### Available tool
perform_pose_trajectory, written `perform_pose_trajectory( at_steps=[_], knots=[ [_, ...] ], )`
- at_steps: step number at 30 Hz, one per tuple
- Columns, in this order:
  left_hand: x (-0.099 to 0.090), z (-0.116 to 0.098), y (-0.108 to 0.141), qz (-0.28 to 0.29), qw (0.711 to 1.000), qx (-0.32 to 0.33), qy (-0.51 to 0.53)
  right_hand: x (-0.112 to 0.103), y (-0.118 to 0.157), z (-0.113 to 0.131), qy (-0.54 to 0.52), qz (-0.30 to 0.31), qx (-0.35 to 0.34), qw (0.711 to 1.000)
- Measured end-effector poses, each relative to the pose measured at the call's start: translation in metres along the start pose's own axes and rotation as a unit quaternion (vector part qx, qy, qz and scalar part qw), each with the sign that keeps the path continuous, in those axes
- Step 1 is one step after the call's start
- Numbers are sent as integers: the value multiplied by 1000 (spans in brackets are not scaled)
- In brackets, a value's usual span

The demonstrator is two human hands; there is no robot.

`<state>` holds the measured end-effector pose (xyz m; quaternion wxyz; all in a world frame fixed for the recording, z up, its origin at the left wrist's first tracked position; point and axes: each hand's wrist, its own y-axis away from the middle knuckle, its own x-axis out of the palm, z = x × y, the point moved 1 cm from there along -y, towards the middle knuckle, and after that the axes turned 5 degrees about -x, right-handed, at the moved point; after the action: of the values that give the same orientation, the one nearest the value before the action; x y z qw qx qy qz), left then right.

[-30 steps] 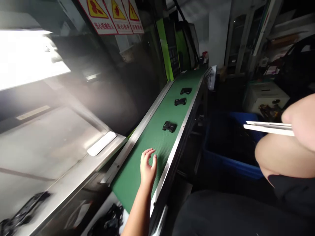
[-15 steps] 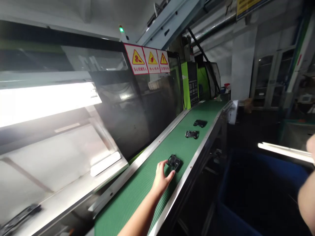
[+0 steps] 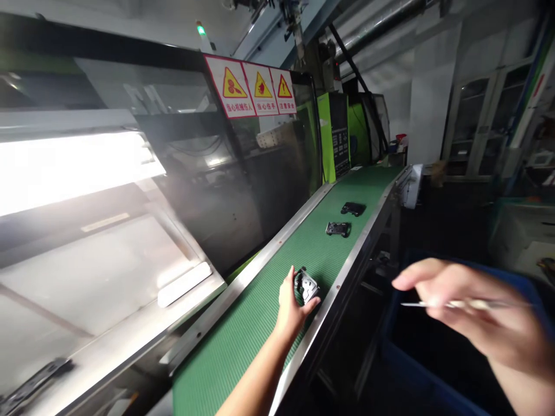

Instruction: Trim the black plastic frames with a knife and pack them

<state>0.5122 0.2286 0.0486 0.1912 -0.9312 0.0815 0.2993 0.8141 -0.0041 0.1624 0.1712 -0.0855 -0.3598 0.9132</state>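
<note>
My left hand (image 3: pixel 291 303) reaches over the green conveyor belt (image 3: pixel 243 338), its thumb and fingers closed around a black moulded plastic part (image 3: pixel 307 286). That part is tilted, and its face catches the light as grey. In my right hand (image 3: pixel 468 306), at the right, is a thin tool (image 3: pixel 411 304) with a narrow pointed metal end; motion blur hides its exact kind. Farther up the belt lie two more black plastic parts, a nearer one (image 3: pixel 338 229) and a farther one (image 3: pixel 352 208).
Metal rails (image 3: pixel 347 277) edge the belt. A large machine with dark windows (image 3: pixel 191 173) and warning signs (image 3: pixel 260 89) stands on the left. Beside the belt, a lit metal bench (image 3: pixel 130 323) holds another black part (image 3: pixel 37 384). A blue bin (image 3: pixel 390 346) sits below my right hand.
My left hand has closed on the nearest black part and tilted it. My right hand has come in from the right edge with the thin tool. The view has shifted slightly.
</note>
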Motion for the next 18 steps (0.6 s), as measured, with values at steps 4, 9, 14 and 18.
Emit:
perform_pose_trajectory(
  at_steps=[4,9,14,18],
  knots=[
    [-45,-31,63,10,997,79,23,73,-12,-5,-111,81,56,989],
    [-97,-66,145,-37,995,93,-12,144,25,1,-194,141,107,965],
    [-139,-68,195,-89,992,62,-58,208,45,25,-209,266,72,939],
    [-171,-56,225,-126,985,58,-98,260,59,40,-189,316,69,927]
  ],
)
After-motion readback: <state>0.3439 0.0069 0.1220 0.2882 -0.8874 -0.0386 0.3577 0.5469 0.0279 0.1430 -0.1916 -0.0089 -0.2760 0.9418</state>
